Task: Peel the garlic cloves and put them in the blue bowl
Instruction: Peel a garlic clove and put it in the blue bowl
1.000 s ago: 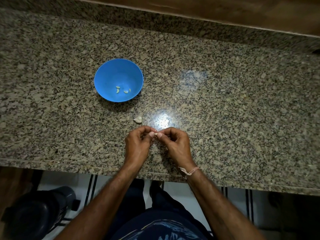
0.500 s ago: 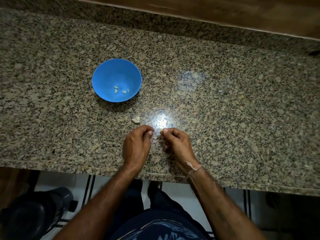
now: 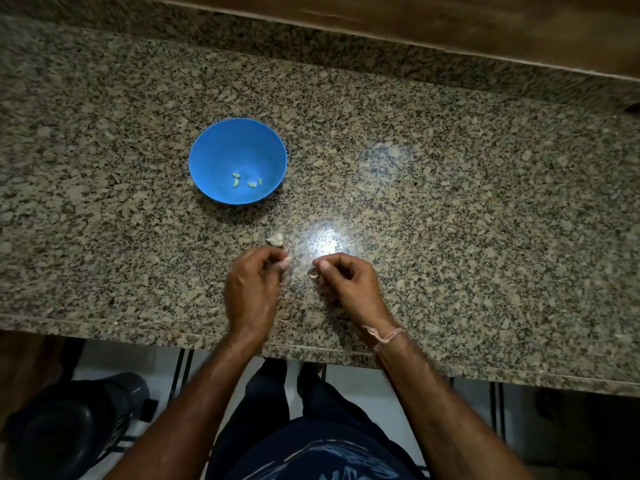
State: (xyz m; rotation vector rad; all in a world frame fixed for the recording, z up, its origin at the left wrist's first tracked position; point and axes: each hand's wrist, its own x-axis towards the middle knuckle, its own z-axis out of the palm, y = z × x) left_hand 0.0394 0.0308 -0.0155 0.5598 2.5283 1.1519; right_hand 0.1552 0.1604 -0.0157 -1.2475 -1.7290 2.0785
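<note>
Pinching a small pale garlic clove [image 3: 286, 260] in the curled fingers [image 3: 272, 262] of our left hand [image 3: 254, 289], we nip a papery skin scrap [image 3: 313, 274] with our right hand [image 3: 349, 282], fingers curled too. The round blue plastic bowl [image 3: 214, 157] at eleven o'clock on the speckled granite bench [image 3: 450, 202] holds peeled cloves [image 3: 246, 180].

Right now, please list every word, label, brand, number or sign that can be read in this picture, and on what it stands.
None can be read.
The blue bowl and the granite counter bear no writing.
The pale print on the dark shirt is too blurred to tell any letters.
</note>
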